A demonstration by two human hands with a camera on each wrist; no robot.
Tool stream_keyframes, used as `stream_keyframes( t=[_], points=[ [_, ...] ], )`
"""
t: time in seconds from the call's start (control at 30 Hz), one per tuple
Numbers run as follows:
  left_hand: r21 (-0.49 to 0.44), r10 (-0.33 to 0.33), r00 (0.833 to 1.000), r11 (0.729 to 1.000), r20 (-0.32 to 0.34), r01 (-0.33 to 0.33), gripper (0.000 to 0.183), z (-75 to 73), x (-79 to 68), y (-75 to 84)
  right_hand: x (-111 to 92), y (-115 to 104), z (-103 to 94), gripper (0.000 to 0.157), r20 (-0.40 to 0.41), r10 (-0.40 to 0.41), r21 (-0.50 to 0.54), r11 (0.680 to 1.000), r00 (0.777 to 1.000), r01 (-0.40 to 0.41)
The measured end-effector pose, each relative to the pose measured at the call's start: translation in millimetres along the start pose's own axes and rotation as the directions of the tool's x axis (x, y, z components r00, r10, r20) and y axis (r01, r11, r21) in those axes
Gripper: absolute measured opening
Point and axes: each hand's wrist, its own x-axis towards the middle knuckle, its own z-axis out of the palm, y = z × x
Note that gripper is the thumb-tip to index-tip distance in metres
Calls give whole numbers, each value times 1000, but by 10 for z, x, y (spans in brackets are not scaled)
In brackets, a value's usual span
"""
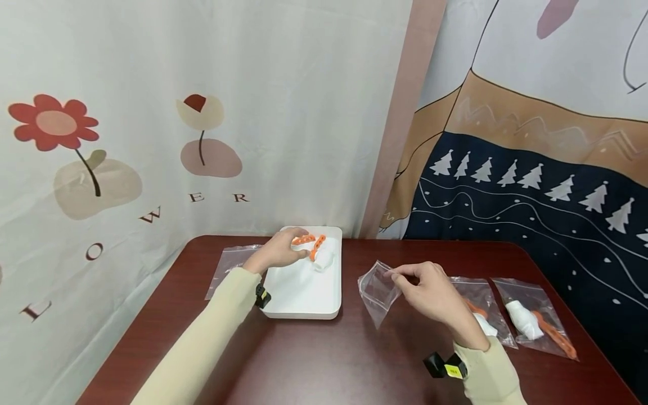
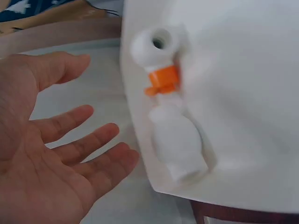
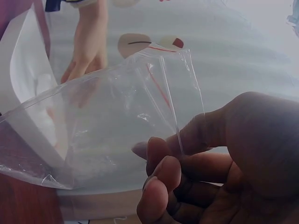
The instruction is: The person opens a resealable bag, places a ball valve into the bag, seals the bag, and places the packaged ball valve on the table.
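My left hand [image 1: 279, 249] reaches over the far end of a white tray [image 1: 298, 298]. In the left wrist view its fingers [image 2: 88, 144] are spread and hold nothing, just beside two white bottle-shaped pieces [image 2: 180, 142] and a small orange piece [image 2: 164, 78]. From the head view, orange strips with holes [image 1: 318, 247] lie by a white piece [image 1: 324, 259] in the tray. To the right of the tray, my right hand [image 1: 432, 292] pinches the edge of a clear zip bag [image 1: 377, 289] between thumb and fingers. The bag hangs above the table, with nothing visible inside.
Two filled clear bags lie at the right: the outer bag [image 1: 541, 326] holds a white piece and an orange strip, while the nearer bag [image 1: 468, 287] is partly behind my right hand. Another clear bag [image 1: 230, 264] lies left of the tray. Curtains [image 1: 304, 112] hang behind the table.
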Motion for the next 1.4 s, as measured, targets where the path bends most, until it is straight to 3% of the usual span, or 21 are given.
stream_keyframes(
  t=[0.4, 0.73, 1.17, 1.4],
  points=[
    [177, -100, 987, 981, 126, 77, 67, 133, 411, -212, 13, 14, 20, 23, 21, -6, -4, 1000, 1000, 6],
    [231, -205, 966, 959, 157, 166, 32, 181, 567, -269, 19, 16, 53, 24, 29, -23, -11, 1000, 999, 24],
    [115, -246, 963, 966, 111, 233, 49, 149, 563, -247, 32, 39, 11, 23, 32, -19, -15, 1000, 999, 20],
    [85, -181, 981, 981, 68, 175, 60, 78, 441, -199, 36, 43, 7, 23, 47, -12, -17, 1000, 999, 13]
  ],
)
